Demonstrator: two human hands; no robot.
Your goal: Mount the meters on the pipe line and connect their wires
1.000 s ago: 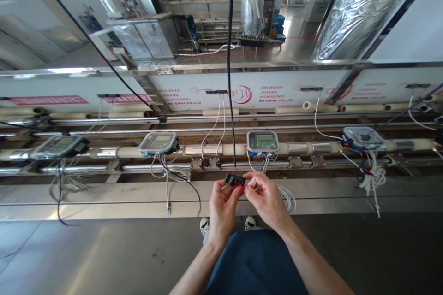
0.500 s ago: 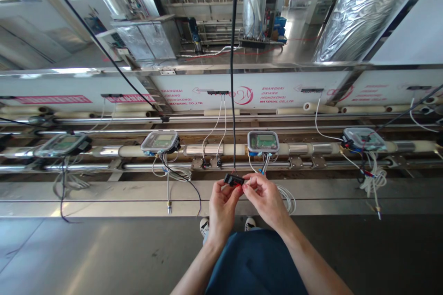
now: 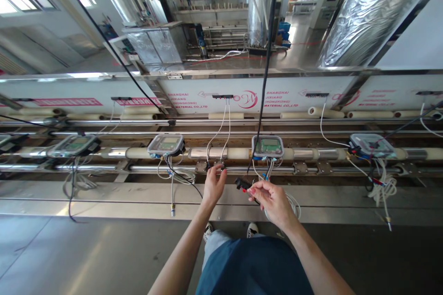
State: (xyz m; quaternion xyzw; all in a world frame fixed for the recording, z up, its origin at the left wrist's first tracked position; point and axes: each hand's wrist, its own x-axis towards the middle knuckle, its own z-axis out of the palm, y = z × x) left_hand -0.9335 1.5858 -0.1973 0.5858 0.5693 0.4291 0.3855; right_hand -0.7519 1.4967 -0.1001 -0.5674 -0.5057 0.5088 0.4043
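Observation:
My right hand pinches the end of a small black connector with a red part on it. From above, a long black cable hangs down to just beside this connector. My left hand is off the connector, its fingers slightly spread at the front rail, close to small metal fittings. Two thin white wires run down behind its fingertips, which partly hide their lower ends. A clear-lidded meter box with a green circuit board sits on the pipe just beyond my right hand.
Further clear-lidded meter boxes line the pipe, with coiled grey cables hanging from some. A white panel with red print stands behind the rails, carrying black terminal strips. A metal ledge runs along the front.
My left hand has let go of the black connector and moved left and forward to the rail. The connector stays in my right hand. The view has shifted slightly.

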